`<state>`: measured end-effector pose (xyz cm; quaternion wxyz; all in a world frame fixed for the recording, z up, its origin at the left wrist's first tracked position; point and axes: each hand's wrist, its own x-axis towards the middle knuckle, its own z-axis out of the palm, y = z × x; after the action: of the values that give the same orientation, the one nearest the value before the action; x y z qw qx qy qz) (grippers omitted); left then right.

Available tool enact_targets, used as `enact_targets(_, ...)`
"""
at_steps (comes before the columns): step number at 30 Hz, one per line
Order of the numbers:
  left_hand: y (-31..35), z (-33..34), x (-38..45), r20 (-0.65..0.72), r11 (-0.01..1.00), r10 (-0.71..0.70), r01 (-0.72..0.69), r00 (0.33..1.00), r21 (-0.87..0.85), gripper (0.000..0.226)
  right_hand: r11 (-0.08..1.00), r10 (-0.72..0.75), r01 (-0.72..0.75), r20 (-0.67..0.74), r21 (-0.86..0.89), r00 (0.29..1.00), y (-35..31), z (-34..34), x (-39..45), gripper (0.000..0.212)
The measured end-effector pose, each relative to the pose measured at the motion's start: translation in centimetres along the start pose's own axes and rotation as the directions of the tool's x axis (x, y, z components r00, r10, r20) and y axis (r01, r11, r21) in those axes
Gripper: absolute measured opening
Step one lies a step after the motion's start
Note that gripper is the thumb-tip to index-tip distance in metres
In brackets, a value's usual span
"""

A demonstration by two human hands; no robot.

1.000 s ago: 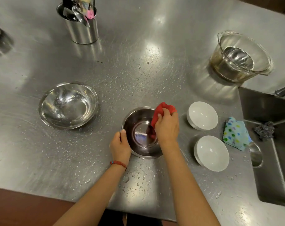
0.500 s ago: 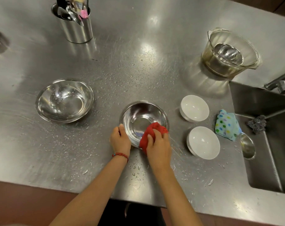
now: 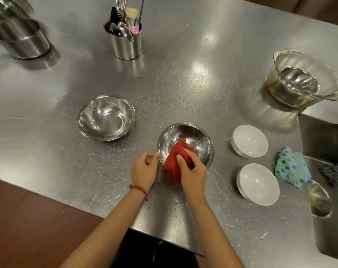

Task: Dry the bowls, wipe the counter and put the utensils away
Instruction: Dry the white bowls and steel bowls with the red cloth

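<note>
A small steel bowl [image 3: 191, 137] stands on the wet steel counter [image 3: 48, 132] near the front edge. My right hand [image 3: 193, 174] grips a red cloth [image 3: 174, 163] draped over the bowl's near rim and into its inside. My left hand [image 3: 145, 171] holds the bowl's left rim between thumb and curled fingers. A larger steel bowl [image 3: 106, 118] with water drops sits to the left. Two white bowls [image 3: 249, 141] [image 3: 258, 183] stand to the right. A steel holder with utensils [image 3: 125, 37] is at the back.
A glass bowl holding water [image 3: 301, 82] sits at the back right. A dotted cloth [image 3: 290, 166] lies at the edge of the sink [image 3: 326, 229], with a steel scourer [image 3: 336, 172] beside it. Steel pots [image 3: 19, 35] stand at the far left.
The red cloth moved from the bowl's far right rim round to its near left side, and my right hand followed it. My left hand stayed on the bowl's left rim. The view shifted.
</note>
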<state>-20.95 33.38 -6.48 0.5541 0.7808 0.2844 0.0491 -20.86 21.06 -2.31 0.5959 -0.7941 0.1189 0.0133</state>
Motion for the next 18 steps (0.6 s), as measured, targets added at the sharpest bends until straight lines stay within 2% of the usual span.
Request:
enact_targets(2,-0.1,-2.1,0.4,-0.061,0.992,0.111,-0.108,0.992,0.059,0.014,1.000,-0.018,0.017,0.027,0.026,0.999,-0.3,0.3,0.3,0.028)
enact_targets(4,-0.2,-4.3,1.2,-0.080,0.967,0.237,-0.227,0.968,0.114,0.015,0.999,-0.027,0.025,0.055,0.037,0.998,-0.8,1.2,0.5,0.027)
enact_targets(8,-0.3,-9.1,3.7,-0.069,0.836,0.485,-0.440,0.872,0.328,0.028,0.996,-0.054,0.049,0.068,0.068,0.996,-2.0,4.3,0.9,0.024)
enact_targets(11,-0.6,-12.7,6.7,-0.044,0.738,0.581,-0.503,0.813,0.450,0.037,0.996,-0.068,0.064,0.085,0.056,0.994,-3.1,7.6,1.4,0.024)
enact_targets(14,-1.3,-15.9,10.0,-0.050,0.680,0.639,-0.534,0.767,0.502,0.034,0.995,-0.084,0.081,0.047,0.056,0.995,-4.4,11.6,1.8,0.025)
enact_targets(18,-2.4,-20.0,15.0,0.007,0.593,0.709,-0.602,0.705,0.535,0.033,0.992,-0.025,0.025,-0.003,0.127,1.000,-6.0,17.1,2.1,0.024)
